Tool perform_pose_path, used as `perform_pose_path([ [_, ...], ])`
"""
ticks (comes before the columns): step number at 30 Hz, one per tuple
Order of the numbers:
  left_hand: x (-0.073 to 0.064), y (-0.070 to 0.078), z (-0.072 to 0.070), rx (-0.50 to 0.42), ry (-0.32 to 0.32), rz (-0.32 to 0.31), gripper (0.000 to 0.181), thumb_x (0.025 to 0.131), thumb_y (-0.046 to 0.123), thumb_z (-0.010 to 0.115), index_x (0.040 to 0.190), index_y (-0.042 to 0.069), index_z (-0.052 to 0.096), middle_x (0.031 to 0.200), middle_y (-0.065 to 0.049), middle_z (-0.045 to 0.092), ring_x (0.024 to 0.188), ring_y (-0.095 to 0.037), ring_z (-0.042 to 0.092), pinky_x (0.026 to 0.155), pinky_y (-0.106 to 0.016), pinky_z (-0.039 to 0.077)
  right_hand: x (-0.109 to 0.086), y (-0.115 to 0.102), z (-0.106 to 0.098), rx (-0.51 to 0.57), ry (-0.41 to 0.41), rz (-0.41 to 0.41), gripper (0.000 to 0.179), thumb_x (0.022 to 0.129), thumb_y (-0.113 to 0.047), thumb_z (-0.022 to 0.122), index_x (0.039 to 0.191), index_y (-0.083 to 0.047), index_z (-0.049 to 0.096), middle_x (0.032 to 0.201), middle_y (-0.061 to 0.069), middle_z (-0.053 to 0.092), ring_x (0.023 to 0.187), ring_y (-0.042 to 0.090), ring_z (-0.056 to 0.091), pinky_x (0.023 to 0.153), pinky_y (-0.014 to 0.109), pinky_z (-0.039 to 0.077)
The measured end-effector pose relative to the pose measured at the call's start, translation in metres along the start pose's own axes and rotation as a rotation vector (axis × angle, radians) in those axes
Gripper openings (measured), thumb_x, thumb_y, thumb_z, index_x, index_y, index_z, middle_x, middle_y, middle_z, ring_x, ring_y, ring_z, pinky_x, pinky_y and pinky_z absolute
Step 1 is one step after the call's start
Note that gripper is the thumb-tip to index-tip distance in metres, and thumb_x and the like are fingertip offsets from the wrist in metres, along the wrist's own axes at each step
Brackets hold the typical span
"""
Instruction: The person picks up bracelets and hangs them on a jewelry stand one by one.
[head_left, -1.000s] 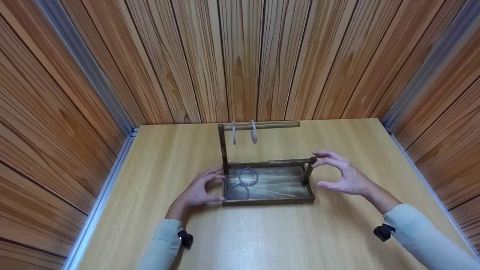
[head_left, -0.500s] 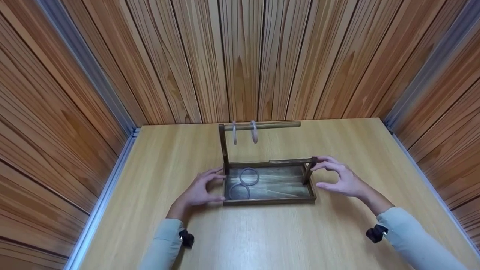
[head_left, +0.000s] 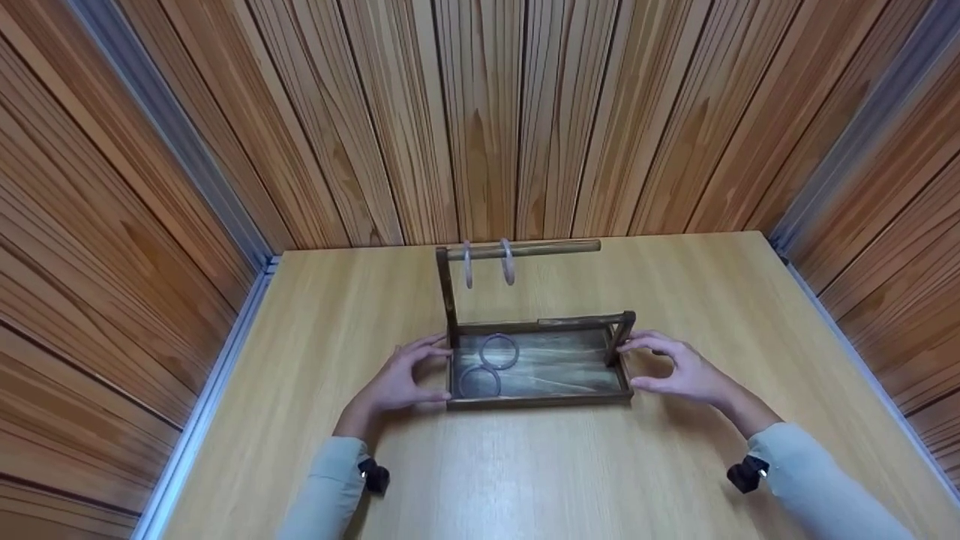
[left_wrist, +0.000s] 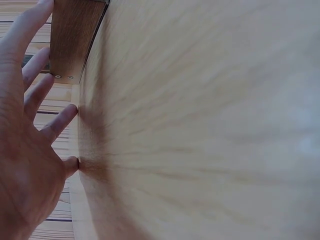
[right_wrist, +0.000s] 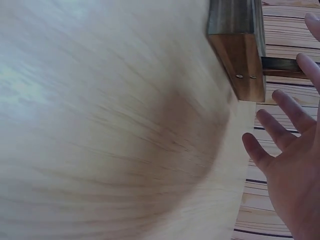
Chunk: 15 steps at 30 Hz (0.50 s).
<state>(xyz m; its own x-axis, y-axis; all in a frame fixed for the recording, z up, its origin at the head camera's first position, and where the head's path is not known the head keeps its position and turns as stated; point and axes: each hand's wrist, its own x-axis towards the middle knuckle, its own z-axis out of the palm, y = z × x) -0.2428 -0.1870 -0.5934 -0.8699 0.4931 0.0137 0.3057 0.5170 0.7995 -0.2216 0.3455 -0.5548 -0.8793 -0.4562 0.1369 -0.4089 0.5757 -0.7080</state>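
A dark wooden stand with a tray base [head_left: 570,367] sits mid-table, with an upper bar [head_left: 559,248] on a tall left post and a lower bar [head_left: 577,323] ending at a short right post. Two pale rings, one nearer the post [head_left: 468,266] and a thicker ring [head_left: 508,264], hang on the upper bar. Inside the tray, two thin rings lie at its left, a rear ring [head_left: 499,351] and a front ring [head_left: 480,381]. My left hand [head_left: 397,377] touches the tray's left end, thumb and fingers spread. Beside the right end is my right hand [head_left: 684,371], fingers extended; contact there is unclear.
The light wooden table [head_left: 540,465] extends around the stand. Plank-patterned walls, including the back wall [head_left: 487,127], enclose three sides. Metal rails run along the corners and the table's left edge [head_left: 210,390].
My right hand has come down from the top of the short post to beside the tray's right end. The left hand, the stand and the rings stay in place.
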Motion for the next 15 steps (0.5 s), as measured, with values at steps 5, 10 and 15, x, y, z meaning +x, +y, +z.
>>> perform_pose_path([
  [5, 0.0, 0.002, -0.001, 0.003, -0.004, 0.002, 0.075, 0.09, 0.039, 0.096, 0.155, 0.016, 0.067, 0.184, -0.011, 0.039, 0.173, -0.048, 0.03, 0.138, -0.083, -0.002, -0.002, 0.002, 0.005, 0.003, -0.015, 0.027, 0.048, 0.099, -0.023, 0.088, 0.145, -0.022, 0.074, 0.16, 0.012, 0.065, 0.153, 0.006, 0.051, 0.127, 0.076, 0.038],
  [10, -0.001, 0.003, 0.0, 0.0, 0.003, 0.001, 0.075, 0.089, 0.038, 0.096, 0.155, 0.015, 0.067, 0.185, -0.01, 0.039, 0.173, -0.048, 0.03, 0.139, -0.081, -0.002, -0.003, 0.004, 0.011, 0.003, -0.011, 0.034, 0.048, 0.099, -0.026, 0.088, 0.144, -0.022, 0.074, 0.163, 0.014, 0.063, 0.156, 0.028, 0.053, 0.13, 0.019, 0.034],
  [15, -0.001, 0.002, 0.0, -0.003, 0.006, 0.013, 0.075, 0.089, 0.037, 0.096, 0.155, 0.015, 0.067, 0.184, -0.012, 0.039, 0.173, -0.047, 0.03, 0.138, -0.082, -0.003, -0.003, 0.007, 0.017, -0.018, 0.006, 0.036, 0.046, 0.098, -0.027, 0.089, 0.141, -0.02, 0.076, 0.159, 0.016, 0.067, 0.153, 0.045, 0.055, 0.121, 0.004, 0.027],
])
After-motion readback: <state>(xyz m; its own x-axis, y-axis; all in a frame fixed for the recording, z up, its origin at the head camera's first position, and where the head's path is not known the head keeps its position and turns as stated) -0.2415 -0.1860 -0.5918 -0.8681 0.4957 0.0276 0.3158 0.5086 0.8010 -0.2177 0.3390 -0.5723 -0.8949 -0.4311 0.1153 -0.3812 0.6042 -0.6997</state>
